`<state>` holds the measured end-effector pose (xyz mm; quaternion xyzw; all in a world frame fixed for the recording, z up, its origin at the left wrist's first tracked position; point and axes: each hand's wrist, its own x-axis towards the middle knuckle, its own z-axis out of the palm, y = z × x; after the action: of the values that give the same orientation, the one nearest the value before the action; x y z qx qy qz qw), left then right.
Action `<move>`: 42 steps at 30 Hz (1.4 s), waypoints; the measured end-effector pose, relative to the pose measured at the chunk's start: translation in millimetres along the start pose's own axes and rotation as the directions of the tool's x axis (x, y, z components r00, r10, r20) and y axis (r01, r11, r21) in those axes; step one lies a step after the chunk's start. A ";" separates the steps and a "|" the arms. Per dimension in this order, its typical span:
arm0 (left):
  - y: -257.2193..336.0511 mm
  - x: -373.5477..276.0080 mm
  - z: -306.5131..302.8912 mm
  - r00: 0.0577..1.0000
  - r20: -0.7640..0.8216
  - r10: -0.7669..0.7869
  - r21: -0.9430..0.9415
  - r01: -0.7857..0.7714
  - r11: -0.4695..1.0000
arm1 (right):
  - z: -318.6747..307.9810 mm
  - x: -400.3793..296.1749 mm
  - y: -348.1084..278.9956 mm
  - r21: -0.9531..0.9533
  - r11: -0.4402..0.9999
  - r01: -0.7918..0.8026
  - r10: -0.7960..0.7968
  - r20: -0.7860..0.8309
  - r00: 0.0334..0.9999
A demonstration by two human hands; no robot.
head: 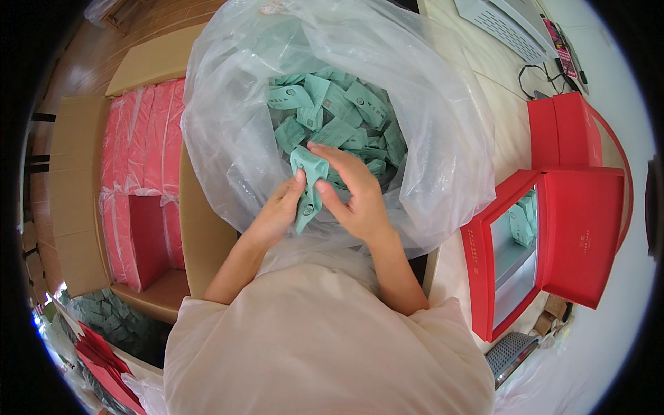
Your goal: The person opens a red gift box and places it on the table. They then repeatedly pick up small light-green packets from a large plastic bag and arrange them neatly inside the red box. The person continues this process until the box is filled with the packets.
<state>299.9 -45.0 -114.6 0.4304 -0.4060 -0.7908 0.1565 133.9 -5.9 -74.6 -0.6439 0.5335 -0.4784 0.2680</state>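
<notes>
My left hand (pixel 277 210) holds a small stack of green sachets (pixel 309 168) upright, thumb pressed on the front. At least two sachets overlap there, the lower one tilted. The fingers of my right hand (pixel 358 192) are spread at the stack's right side. Its index fingertip is at the top corner and its thumb at the edge; whether it grips cannot be told. Both hands are over the mouth of a large clear plastic bag (pixel 441 129). Inside the bag lie many loose green sachets (pixel 340 104), bearing print.
On the left, a cardboard box (pixel 78 197) holds plastic-wrapped red boxes (pixel 142 135). To the right, an open red gift box (pixel 480 280) has green sachets (pixel 521 223) in one compartment. Another red box (pixel 565 129) stands beyond it, near a white device (pixel 511 28) and cables.
</notes>
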 end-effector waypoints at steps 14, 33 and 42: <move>16.3 0.8 25.2 0.994 -0.107 -0.011 -0.270 -0.019 0.963 | 4.2 -3.4 2.6 -0.075 0.995 0.068 -0.064 0.048 0.997; 7.1 9.6 21.7 0.964 -0.251 0.082 -0.229 -0.142 0.963 | 7.8 -5.5 -8.1 0.049 0.979 -0.198 0.203 -0.147 0.968; 9.3 6.4 11.0 0.964 -0.239 0.119 -0.243 -0.178 0.954 | 8.6 -14.4 8.6 0.308 0.855 -0.417 0.374 0.190 0.908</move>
<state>286.3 -49.1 -107.6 0.4593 -0.3094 -0.7705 0.3157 138.4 3.8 -90.1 -0.4921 0.5460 -0.4574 0.5004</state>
